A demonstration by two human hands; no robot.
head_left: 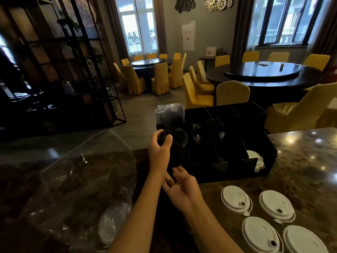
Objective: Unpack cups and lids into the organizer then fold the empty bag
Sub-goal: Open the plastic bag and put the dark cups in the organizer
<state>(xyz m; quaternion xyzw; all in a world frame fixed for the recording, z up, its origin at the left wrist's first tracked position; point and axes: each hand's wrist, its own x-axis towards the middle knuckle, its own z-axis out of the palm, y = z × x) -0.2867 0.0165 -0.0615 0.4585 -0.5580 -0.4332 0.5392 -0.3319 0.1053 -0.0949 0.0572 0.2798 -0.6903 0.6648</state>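
Fingers (168, 138) of the left hand (160, 150) curl around the rim of a clear cup (176, 141), holding it over the left compartment of the black organizer (262, 167) near the tabletop's (300, 161) far edge. The right hand (180, 189) hovers just below, palm up, its fingers spread and holding nothing. Four white lids (235, 199) lie toward the near right corner. More white lids (255, 159) sit in the organizer's right compartment. The clear plastic bag (82, 179) lies crumpled to the left.
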